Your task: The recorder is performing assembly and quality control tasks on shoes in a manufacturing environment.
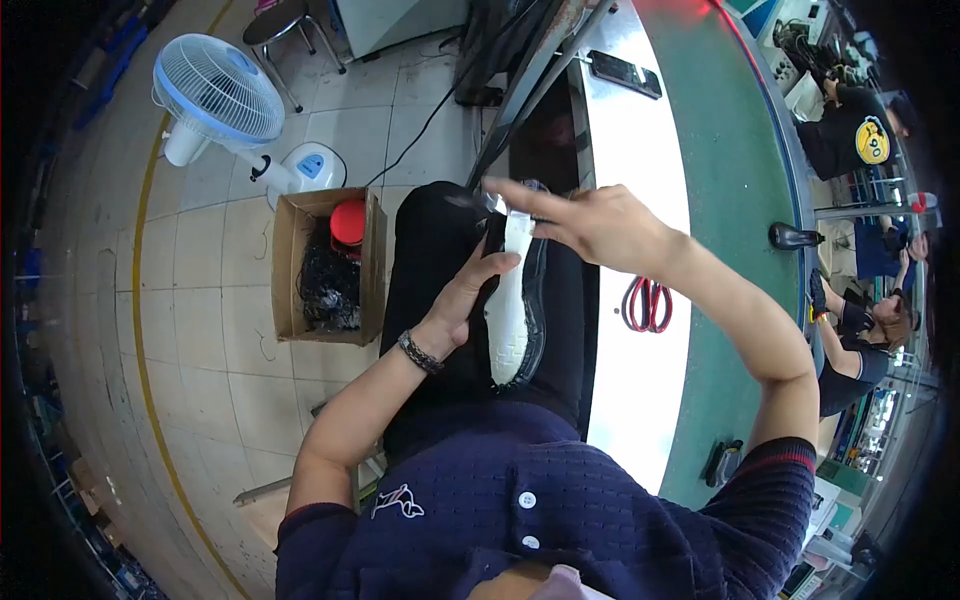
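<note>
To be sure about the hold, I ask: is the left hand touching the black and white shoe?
Touching. The head view shows the left hand with its thumb lying on the shoe's white face.

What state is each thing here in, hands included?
Shoe: white underside up
Left hand: gripping the shoe
Right hand: at shoe's far end, partly blurred
Cardboard box: open, partly filled
Fan: upright; running or not unclear
Phone: lying flat
Stool: upright
</note>
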### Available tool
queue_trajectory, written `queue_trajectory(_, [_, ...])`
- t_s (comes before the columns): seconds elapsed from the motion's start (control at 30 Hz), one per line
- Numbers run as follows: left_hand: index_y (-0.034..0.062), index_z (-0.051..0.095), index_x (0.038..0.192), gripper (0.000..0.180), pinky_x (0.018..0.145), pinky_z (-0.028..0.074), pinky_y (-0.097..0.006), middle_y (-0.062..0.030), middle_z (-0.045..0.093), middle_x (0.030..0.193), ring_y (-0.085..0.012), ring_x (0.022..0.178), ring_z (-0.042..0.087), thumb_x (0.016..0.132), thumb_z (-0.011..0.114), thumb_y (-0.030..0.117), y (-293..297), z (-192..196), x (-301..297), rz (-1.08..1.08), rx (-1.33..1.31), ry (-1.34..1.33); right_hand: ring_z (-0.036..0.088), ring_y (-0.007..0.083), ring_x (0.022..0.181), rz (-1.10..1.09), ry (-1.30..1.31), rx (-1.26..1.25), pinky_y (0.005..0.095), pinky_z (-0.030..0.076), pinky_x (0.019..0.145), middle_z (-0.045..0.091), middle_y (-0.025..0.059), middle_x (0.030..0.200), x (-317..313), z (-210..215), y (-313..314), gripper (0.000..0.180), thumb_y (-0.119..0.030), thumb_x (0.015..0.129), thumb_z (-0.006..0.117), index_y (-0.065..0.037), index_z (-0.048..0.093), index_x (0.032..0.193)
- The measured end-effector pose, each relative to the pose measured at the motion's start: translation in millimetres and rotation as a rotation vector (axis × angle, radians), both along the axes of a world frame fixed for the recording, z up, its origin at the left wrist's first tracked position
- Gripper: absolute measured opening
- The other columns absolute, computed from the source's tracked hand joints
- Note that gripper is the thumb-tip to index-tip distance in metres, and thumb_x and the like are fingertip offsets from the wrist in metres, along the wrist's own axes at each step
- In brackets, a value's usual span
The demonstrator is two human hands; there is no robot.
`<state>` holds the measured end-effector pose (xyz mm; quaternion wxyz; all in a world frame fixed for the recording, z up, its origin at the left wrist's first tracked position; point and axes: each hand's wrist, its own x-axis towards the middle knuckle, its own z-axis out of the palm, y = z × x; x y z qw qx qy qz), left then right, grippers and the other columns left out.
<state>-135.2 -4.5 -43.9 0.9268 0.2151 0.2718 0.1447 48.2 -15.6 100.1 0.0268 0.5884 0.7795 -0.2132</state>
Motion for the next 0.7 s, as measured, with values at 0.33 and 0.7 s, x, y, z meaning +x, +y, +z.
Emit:
queue_trajectory(0.33, [0.0130, 0.034, 0.145, 0.077, 0.094, 0.045, -0.030, -0.0041, 0.052, 0.122, -0.0144, 0.111, 0.053, 0.081, 0.071, 0.035, 4.0, -3.4, -5.1, -0.026, 0.075, -0.001, 0.060, 0.0281, 0.048, 0.013, 0.084, 0.138, 0.0388, 0.050, 0.047, 0.054, 0.0097, 0.052, 14.1, -38.3, -19.0, 0.060, -0.031, 0.097, 0.051, -0.030, 0.022, 0.149])
queue_trajectory(0.7, [0.0151, 0.035, 0.144, 0.072, 0.088, 0.047, -0.029, 0.0000, 0.053, 0.112, -0.0116, 0.102, 0.055, 0.083, 0.071, 0.030, 4.8, -1.7, -9.4, -0.038, 0.066, 0.014, 0.052, 0.0217, 0.039, -0.010, 0.063, 0.039, 0.0355, 0.043, 0.040, 0.052, 0.0079, 0.051, 4.1, -34.8, -31.5, 0.060, -0.032, 0.098, 0.049, -0.031, 0.019, 0.150])
